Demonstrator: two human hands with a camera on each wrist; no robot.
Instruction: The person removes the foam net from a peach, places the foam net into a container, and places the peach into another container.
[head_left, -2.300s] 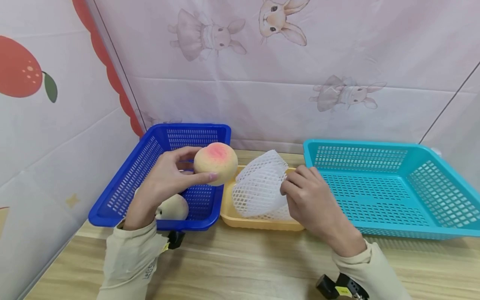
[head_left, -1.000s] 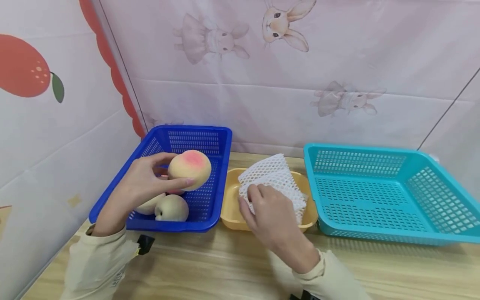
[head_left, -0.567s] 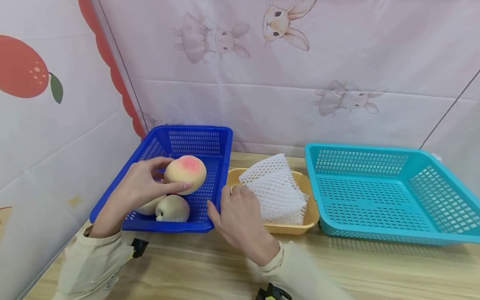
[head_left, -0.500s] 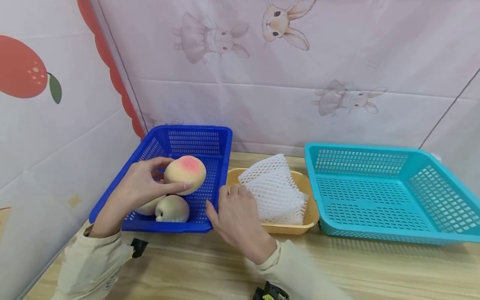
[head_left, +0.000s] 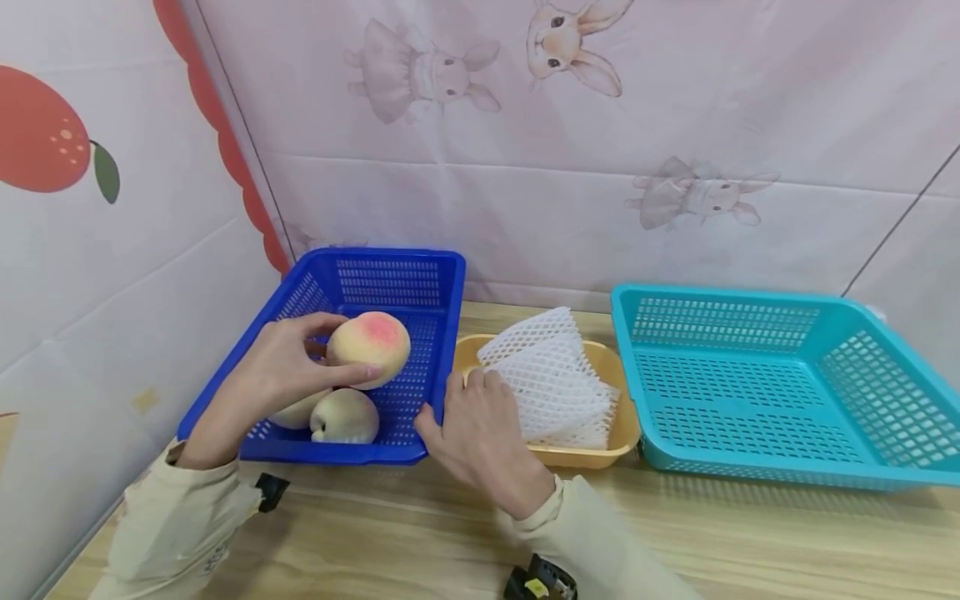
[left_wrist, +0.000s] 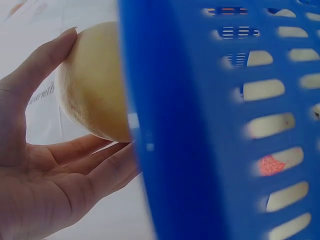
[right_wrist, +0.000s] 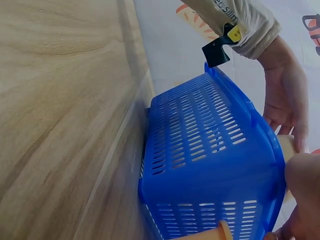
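Note:
In the head view, my left hand (head_left: 281, 362) holds a pale peach (head_left: 368, 350) with a pink blush above the blue basket (head_left: 330, 452). Thumb and fingers lie on opposite sides of the peach, as the left wrist view also shows. My right hand (head_left: 480, 433) grips the blue basket's right rim near its front corner, thumb on the inner side. Its fingertips are partly hidden. Below the held peach, more peaches (head_left: 345, 417) lie in the basket. White foam fruit nets (head_left: 551, 383) lie in the yellow tray (head_left: 570, 457), right of that hand.
A turquoise basket (head_left: 750, 408) stands to the right of the yellow tray on the wooden table (head_left: 390, 533). Behind everything rises a pink wall covering (head_left: 525, 225) with rabbit prints. A white printed covering (head_left: 150, 275) borders the left side.
My right hand has let go of a white foam net, now in the yellow tray, and moved left to the blue basket's rim. The left hand has shifted left with the peach.

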